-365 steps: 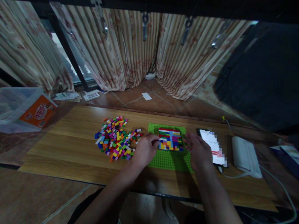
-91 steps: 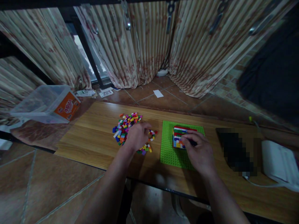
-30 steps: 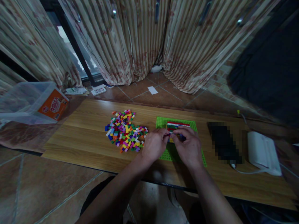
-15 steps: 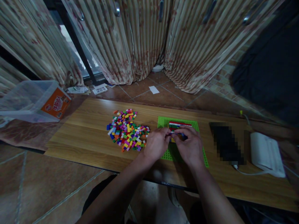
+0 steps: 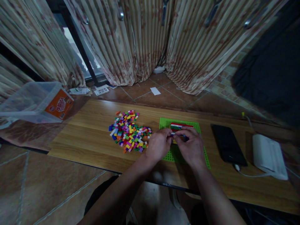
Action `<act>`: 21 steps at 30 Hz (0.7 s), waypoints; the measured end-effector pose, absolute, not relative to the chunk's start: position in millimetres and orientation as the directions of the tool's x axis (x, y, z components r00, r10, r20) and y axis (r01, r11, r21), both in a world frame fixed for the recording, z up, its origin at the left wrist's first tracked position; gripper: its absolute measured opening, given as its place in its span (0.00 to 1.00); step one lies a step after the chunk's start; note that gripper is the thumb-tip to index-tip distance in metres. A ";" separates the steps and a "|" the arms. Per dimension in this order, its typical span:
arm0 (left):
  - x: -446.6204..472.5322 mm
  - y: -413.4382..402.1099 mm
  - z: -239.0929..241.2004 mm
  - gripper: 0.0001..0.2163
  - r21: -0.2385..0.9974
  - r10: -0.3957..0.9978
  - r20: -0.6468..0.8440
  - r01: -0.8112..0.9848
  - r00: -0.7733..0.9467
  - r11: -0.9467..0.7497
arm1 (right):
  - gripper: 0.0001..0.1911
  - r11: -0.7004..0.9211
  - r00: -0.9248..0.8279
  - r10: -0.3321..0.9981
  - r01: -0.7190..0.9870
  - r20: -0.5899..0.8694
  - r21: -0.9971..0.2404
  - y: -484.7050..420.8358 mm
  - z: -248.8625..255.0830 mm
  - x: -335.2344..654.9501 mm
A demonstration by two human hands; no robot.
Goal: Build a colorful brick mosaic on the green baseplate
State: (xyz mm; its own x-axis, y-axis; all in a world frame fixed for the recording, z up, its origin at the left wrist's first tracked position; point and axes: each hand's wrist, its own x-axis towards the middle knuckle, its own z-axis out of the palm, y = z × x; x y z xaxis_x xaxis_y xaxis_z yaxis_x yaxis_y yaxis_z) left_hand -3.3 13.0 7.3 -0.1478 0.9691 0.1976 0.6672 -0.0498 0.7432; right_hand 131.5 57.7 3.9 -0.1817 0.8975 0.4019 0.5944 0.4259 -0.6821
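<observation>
Where the bottom of the frame begins, the person's two bare forearms reach up over a dark-clothed knee (image 5: 99, 190) and across the wood-grained desk (image 5: 79, 134). Just right of centre, the left hand (image 5: 158, 144) and right hand (image 5: 191, 146) meet, fingertips nearly together. The fingers of both are pinched on a small pale brick (image 5: 172, 133), though I can't make out its exact shape from where I stand.

Below and around them lies a green studded baseplate (image 5: 172, 154), partly covered by the hands. Against its far part sits a block of joined bricks (image 5: 181, 125); red and white rows show along its far edge, and the rest is mostly behind the right hand. Left of the hands, near the middle of the frame, a loose heap of coloured bricks (image 5: 130, 132) spreads over the desk. Over at the right lies a black phone (image 5: 228, 144) with a white cable (image 5: 255, 176) plugged into its near end, and beside it a white box (image 5: 269, 156).

At the left edge of the frame, beyond the desk, stands a clear plastic bin (image 5: 30, 103) with an orange label (image 5: 59, 105). A white slip of paper (image 5: 155, 91) lies on the tiles, and striped curtains (image 5: 140, 40) hang across the top.
</observation>
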 end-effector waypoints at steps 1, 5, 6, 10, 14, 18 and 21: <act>-4.0 12.9 7.5 0.08 0.753 0.970 0.195 0.656 -0.146 -0.052 | 0.08 0.427 -0.178 0.897 0.587 0.405 -0.688 57.5 4.7 132.0; -7.7 12.3 9.9 0.10 0.779 0.972 0.187 0.624 -0.143 -0.058 | 0.11 0.382 -0.121 0.919 0.504 0.375 -0.775 58.5 10.9 137.3; -8.5 12.2 10.6 0.11 0.782 0.971 0.186 0.620 -0.148 -0.056 | 0.12 0.357 -0.090 0.929 0.479 0.360 -0.802 59.4 12.4 139.2; -9.4 12.0 12.5 0.12 0.791 0.969 0.165 0.611 -0.184 -0.019 | 0.15 0.243 0.047 0.957 0.410 0.286 -0.879 64.0 13.5 146.1; -8.0 12.1 14.1 0.11 0.794 0.969 0.155 0.608 -0.192 -0.007 | 0.15 0.222 0.094 0.956 0.382 0.276 -0.897 66.2 10.7 148.6; -13.7 12.3 18.1 0.11 0.803 0.957 0.188 0.596 -0.222 -0.020 | 0.14 0.260 0.099 0.941 0.396 0.322 -0.881 64.4 14.0 147.2; -28.1 13.3 21.5 0.11 0.824 0.930 0.232 0.566 -0.286 -0.031 | 0.12 0.349 0.069 0.911 0.398 0.407 -0.848 58.8 21.1 143.1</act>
